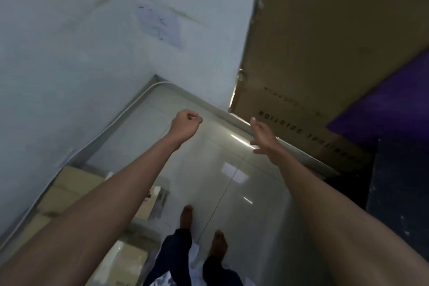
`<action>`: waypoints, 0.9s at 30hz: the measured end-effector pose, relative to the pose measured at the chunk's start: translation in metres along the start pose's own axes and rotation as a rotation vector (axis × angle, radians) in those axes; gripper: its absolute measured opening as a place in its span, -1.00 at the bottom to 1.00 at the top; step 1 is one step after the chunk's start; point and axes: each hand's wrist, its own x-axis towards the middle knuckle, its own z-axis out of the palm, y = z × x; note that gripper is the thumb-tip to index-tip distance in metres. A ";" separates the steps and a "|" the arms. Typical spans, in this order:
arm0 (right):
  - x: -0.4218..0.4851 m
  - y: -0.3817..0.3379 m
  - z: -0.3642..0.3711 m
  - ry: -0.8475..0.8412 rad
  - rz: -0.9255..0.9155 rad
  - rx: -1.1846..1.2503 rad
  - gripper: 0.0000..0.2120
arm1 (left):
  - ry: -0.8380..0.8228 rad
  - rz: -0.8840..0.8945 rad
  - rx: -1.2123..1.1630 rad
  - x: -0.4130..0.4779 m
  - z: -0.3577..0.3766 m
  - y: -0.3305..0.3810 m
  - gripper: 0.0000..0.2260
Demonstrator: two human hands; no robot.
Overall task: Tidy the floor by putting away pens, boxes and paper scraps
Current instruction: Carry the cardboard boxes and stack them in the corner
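Both arms reach forward over the glossy tiled floor (220, 153). My left hand (186, 123) is curled into a fist with nothing showing in it. My right hand (263, 137) has its fingers spread and relaxed, holding nothing, close to the large brown cardboard box (325, 42) that stands against the wall at the right. Flat cardboard boxes (76, 183) lie along the left wall under my left forearm. Beside them on the floor is a printed paper scrap (159, 202). No pen is in view.
A pale wall (69, 53) with a taped sheet of paper (160, 23) meets the floor in the corner ahead. A purple and dark piece of furniture (394, 146) stands at the right. My bare feet (202, 230) stand on the tiles below.
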 end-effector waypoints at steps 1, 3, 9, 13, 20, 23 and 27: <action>-0.001 -0.004 0.011 -0.031 -0.016 -0.019 -0.46 | 0.039 -0.018 -0.009 -0.004 -0.012 -0.008 -0.80; -0.003 -0.014 0.031 -0.090 -0.036 -0.036 -0.46 | 0.109 -0.042 -0.028 -0.013 -0.034 -0.022 -0.79; -0.010 -0.031 0.096 -0.248 -0.102 -0.144 -0.35 | 0.263 -0.131 -0.091 -0.035 -0.092 -0.069 -0.79; -0.014 -0.034 0.137 -0.345 -0.124 -0.225 -0.31 | 0.341 -0.200 -0.138 -0.048 -0.122 -0.108 -0.77; -0.021 -0.026 0.195 -0.398 -0.142 -0.334 -0.32 | 0.427 -0.318 -0.188 -0.070 -0.166 -0.170 -0.75; -0.026 -0.020 0.226 -0.422 -0.143 -0.383 -0.32 | 0.474 -0.357 -0.212 -0.080 -0.187 -0.196 -0.78; -0.031 -0.017 0.264 -0.456 -0.145 -0.439 -0.31 | 0.500 -0.394 -0.242 -0.088 -0.210 -0.222 -0.84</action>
